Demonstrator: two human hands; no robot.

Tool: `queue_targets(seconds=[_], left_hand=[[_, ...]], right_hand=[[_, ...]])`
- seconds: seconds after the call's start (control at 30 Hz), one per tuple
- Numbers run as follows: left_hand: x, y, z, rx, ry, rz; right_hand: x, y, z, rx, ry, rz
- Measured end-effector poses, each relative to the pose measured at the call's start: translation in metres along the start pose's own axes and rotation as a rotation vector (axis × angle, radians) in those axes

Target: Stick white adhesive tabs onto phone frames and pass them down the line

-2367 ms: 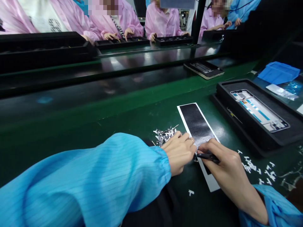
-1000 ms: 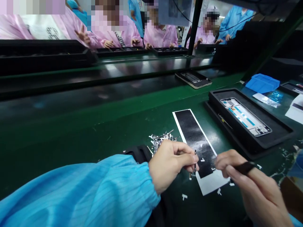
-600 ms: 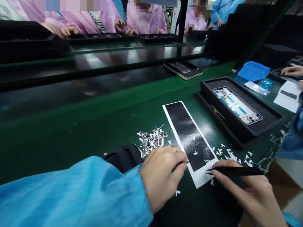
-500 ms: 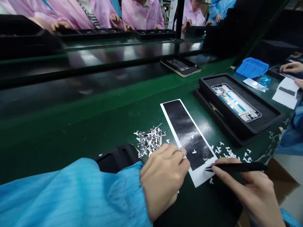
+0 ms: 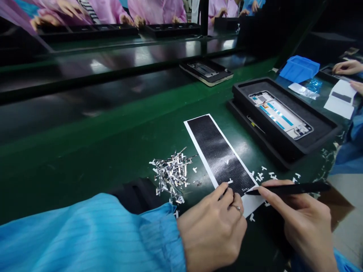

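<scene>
A white-bordered sheet of fine black strips [image 5: 217,147] lies aslant on the green bench. My right hand [image 5: 307,219] pinches black tweezers [image 5: 297,188], their tips down at the sheet's near right edge. My left hand [image 5: 215,230], fingers curled together, rests at the near end of the sheet. Its thumb and whatever it may hold are hidden. Small white T-shaped bits [image 5: 259,176] lie scattered to the sheet's right, and a couple lie on its black part. To the left is a heap of thin silvery strips [image 5: 171,173].
A phone frame [image 5: 283,113] sits in a black foam tray [image 5: 320,132] at right. Farther back are another black tray [image 5: 210,77] and a blue bin [image 5: 299,69]. A dark holder [image 5: 136,196] lies behind my left sleeve. A co-worker's hand [image 5: 347,67] shows at far right.
My left hand has moved right and nearer the tweezers, onto the sheet's near end. The tweezers' tips have shifted up slightly to the edge of the black part. The whole view has shifted a little.
</scene>
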State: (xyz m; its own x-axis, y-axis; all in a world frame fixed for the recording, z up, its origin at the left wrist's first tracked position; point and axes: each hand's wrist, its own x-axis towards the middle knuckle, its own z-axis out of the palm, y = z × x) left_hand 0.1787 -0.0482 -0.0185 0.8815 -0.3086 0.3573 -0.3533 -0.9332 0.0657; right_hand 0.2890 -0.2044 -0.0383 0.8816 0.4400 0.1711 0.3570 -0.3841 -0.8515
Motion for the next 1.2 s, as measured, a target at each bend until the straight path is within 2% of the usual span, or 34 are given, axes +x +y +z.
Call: queue_targets(seconds=[0.17, 0.33, 0.47, 0.67, 0.83, 1.0, 1.07, 1.1, 1.2], left_hand=[[-0.003, 0.001, 0.003, -0.020, -0.030, -0.019], [-0.004, 0.001, 0.007, -0.032, 0.031, 0.003], [-0.002, 0.001, 0.004, -0.024, -0.056, -0.004], [-0.005, -0.001, 0.002, -0.025, -0.025, 0.012], [-0.004, -0.001, 0.003, -0.021, -0.054, 0.009], [-0.002, 0.000, 0.003, -0.066, 0.003, -0.012], [0.002, -0.001, -0.002, -0.218, -0.051, -0.132], [0.005, -0.002, -0.005, -0.334, -0.115, -0.257], [0.015, -0.007, -0.017, -0.775, -0.381, -0.775]], right_hand=[[-0.001, 0.000, 0.002, 0.064, 0.000, 0.064], [0.002, 0.001, 0.002, 0.078, -0.061, 0.003], [0.003, -0.001, 0.004, 0.121, -0.035, 0.024], [0.006, -0.007, 0.005, 0.122, -0.038, 0.031], [0.005, -0.002, 0.004, 0.256, -0.070, 0.093], [0.005, 0.006, 0.004, 0.373, -0.062, 0.082], [0.004, 0.004, 0.004, 0.413, -0.046, 0.069], [0.003, 0.002, 0.004, 0.433, -0.041, 0.071], [-0.001, -0.005, 0.006, 0.489, 0.003, 0.085]])
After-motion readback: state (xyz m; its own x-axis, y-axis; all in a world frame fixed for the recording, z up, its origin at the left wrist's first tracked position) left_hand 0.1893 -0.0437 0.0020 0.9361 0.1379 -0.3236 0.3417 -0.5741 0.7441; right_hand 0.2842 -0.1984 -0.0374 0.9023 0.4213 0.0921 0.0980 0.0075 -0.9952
